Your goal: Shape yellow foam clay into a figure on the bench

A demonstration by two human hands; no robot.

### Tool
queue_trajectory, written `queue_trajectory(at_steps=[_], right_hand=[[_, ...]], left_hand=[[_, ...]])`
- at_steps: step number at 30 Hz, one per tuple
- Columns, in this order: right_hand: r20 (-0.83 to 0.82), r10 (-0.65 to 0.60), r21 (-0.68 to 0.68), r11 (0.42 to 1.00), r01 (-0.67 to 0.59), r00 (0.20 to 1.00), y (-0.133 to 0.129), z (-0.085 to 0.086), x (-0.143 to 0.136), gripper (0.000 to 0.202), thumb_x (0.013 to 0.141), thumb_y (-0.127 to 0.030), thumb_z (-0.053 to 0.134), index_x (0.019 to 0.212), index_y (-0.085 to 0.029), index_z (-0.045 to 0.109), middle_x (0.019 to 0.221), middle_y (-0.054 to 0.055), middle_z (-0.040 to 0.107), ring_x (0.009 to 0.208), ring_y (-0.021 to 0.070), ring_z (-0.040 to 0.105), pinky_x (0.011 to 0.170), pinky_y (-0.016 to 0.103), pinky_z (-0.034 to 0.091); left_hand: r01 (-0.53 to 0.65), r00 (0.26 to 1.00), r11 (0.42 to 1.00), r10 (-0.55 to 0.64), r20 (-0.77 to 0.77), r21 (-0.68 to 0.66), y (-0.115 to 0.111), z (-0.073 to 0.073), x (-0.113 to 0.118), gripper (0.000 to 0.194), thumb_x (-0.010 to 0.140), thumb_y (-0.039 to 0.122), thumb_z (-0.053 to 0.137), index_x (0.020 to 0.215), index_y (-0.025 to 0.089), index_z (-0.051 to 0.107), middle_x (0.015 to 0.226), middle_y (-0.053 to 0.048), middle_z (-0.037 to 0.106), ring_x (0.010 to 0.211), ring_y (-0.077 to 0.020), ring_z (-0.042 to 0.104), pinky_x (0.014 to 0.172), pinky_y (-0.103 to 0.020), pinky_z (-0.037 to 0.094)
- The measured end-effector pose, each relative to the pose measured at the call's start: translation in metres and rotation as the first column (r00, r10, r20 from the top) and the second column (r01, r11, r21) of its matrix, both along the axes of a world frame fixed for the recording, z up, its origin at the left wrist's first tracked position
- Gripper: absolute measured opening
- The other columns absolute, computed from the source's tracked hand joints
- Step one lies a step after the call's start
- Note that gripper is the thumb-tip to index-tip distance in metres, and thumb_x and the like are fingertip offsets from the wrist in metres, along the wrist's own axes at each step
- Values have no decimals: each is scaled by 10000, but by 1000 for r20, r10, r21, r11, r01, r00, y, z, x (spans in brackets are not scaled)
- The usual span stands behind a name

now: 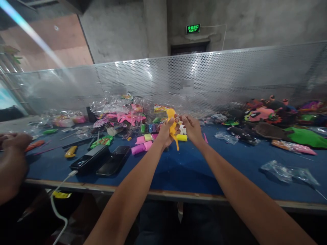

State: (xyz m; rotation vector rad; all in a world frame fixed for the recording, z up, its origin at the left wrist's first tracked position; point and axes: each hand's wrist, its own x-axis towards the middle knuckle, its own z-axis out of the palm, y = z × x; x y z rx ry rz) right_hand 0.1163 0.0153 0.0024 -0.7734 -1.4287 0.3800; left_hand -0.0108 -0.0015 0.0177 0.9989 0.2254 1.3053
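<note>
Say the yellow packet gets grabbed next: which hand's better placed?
Right, likely. The right hand is close to the yellow packet and isn't supporting the yellow figure, which the left hand grips. I can't tell whether the right pinches something small.

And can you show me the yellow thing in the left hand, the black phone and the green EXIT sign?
Yellow thing (173, 129): head view, middle of its body.
Black phone (113, 161): head view, middle of its upper face.
EXIT sign (193, 29): head view, middle of its front.
</note>
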Motion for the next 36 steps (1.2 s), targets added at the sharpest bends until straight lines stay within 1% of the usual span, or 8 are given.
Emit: queue_trajectory(at_steps=[7, 13, 16, 18, 21, 25, 30, 36], right_hand=[[26, 29, 11, 1000, -29, 999, -3, 1, -1, 466, 934, -627, 475, 880, -217, 690, 868, 49, 702, 779, 177, 615, 675, 312, 483], [-6, -6, 22, 1000, 6, 1000, -5, 4, -2, 470, 919, -640, 493, 961, -217, 694, 891, 50, 697, 769, 169, 619, 664, 301, 497], [68, 20, 29, 999, -22, 998, -9, 4, -3, 490, 902, -659, 511, 937, -216, 716, 925, 65, 722, 786, 182, 645, 658, 306, 522], [115, 40, 8, 999, -41, 993, -11, 4, -6, 491, 883, -662, 536, 954, -224, 745, 978, 78, 740, 800, 198, 664, 675, 329, 548], [168, 93, -64, 994, -83, 981, -11, 3, -10, 428, 815, -623, 646, 989, -253, 774, 1007, 73, 757, 782, 214, 682, 698, 367, 573], [142, 180, -117, 980, -164, 973, -5, 2, -11, 333, 790, -515, 689, 961, -247, 790, 965, 55, 777, 766, 226, 714, 717, 390, 592], [-4, 116, -151, 982, -115, 993, 8, 1, 0, 259, 724, -360, 730, 934, -222, 792, 928, 48, 795, 815, 246, 743, 773, 409, 607], [-12, 19, -158, 987, -20, 1000, 18, -6, 7, 252, 710, -385, 751, 868, -190, 777, 899, 85, 790, 804, 257, 740, 787, 433, 606]], left_hand=[[1, 1000, 998, -1, -8, -63, -1, 0, 0, 345, 735, 373, 834, 911, 185, 605, 684, 55, 529, 486, -34, 432, 406, -161, 321], [30, 990, 995, -16, 143, -94, 3, -1, -4, 388, 843, 565, 670, 897, 184, 621, 742, 1, 585, 603, -97, 551, 584, -239, 489], [-94, 992, 985, 105, 70, -141, 8, -3, -1, 411, 873, 568, 633, 973, 169, 649, 783, -28, 631, 701, -129, 616, 700, -267, 513], [-208, 977, 972, 213, 28, -113, 13, -6, 3, 388, 875, 537, 649, 940, 155, 646, 825, -47, 664, 772, -148, 648, 738, -272, 516], [-302, 953, 953, 302, 16, -25, 21, -12, 4, 359, 826, 523, 718, 916, 182, 649, 780, -19, 664, 702, -121, 633, 640, -231, 496], [-351, 932, 936, 352, -82, 28, 28, -13, -1, 331, 774, 476, 776, 904, 186, 683, 771, -5, 670, 670, -99, 625, 581, -201, 472], [-375, 894, 920, 391, -220, 111, 24, -7, -3, 311, 653, 287, 858, 896, 161, 709, 886, -25, 716, 745, -105, 640, 686, -214, 528], [-380, 866, 923, 380, -326, 67, 18, -5, -4, 335, 631, 266, 863, 889, 135, 693, 934, -55, 718, 756, -130, 660, 698, -260, 555]])
